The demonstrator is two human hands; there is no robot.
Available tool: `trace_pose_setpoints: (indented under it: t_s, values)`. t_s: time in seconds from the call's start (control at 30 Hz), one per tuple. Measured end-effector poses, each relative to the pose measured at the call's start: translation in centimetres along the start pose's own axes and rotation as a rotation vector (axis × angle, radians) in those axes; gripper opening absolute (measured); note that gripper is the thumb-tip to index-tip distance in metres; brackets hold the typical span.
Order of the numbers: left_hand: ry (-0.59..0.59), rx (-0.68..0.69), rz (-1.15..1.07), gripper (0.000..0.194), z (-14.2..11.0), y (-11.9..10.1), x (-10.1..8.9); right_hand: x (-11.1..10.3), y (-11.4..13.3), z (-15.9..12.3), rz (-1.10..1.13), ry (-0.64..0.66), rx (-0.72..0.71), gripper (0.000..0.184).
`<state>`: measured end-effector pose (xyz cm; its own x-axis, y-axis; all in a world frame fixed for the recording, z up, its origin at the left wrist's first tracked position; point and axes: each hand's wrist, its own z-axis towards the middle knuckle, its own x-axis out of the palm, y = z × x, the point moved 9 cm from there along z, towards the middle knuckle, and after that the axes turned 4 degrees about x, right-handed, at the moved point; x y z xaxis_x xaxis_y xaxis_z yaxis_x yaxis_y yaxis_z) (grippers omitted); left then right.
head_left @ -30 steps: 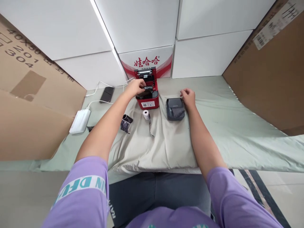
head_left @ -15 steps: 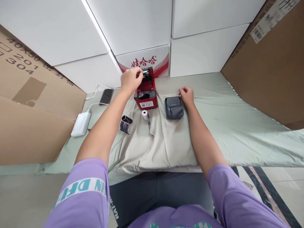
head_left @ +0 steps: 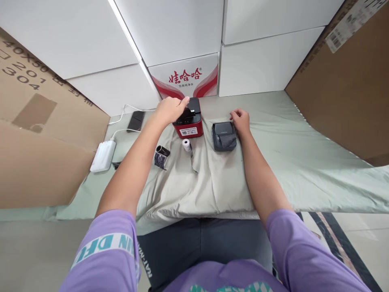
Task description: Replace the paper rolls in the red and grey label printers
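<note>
A small red and black label printer (head_left: 192, 129) stands on the cloth with its black lid down. My left hand (head_left: 172, 109) lies over the left part of that lid, fingers stretched along it; some fingertips are hidden. To the right is a dark grey portable printer (head_left: 224, 136). Beside its upper right corner rests my right hand (head_left: 241, 119), fingers loosely curled and nothing visible in them. In front of the red printer stands a small white paper roll (head_left: 186, 145) with a dark strip trailing from it. Left of that lies a black ribbon roll (head_left: 162, 151), partly unwound.
A white power bank (head_left: 103, 156) with a cable and a dark phone (head_left: 135, 121) lie at the left. White boxes (head_left: 185, 32) are stacked behind. Large cardboard boxes (head_left: 39, 121) flank both sides. A wrinkled pale green cloth (head_left: 273, 162) covers the surface.
The red printer's lid has swung from raised to down, covering its inside. My left hand has moved down and slightly right with it. My right hand stays by the grey printer.
</note>
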<state>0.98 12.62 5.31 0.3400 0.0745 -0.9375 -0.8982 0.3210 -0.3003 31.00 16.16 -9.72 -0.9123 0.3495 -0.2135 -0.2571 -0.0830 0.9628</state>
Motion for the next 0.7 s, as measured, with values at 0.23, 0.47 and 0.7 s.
trace_pose_setpoints:
  t_s: [0.23,0.47,0.7]
  values:
    - [0.005,-0.047,0.062,0.070,0.3,-0.1,0.6,0.0,0.2,-0.2,0.000,0.000,0.004,0.015]
    - [-0.024,-0.032,0.091,0.061,0.1,-0.8,1.6,0.3,0.4,-0.4,-0.064,0.015,-0.030,0.018]
    - [0.018,-0.087,0.126,0.060,-0.3,-0.8,1.5,0.2,0.4,-0.7,-0.042,0.003,-0.047,0.012]
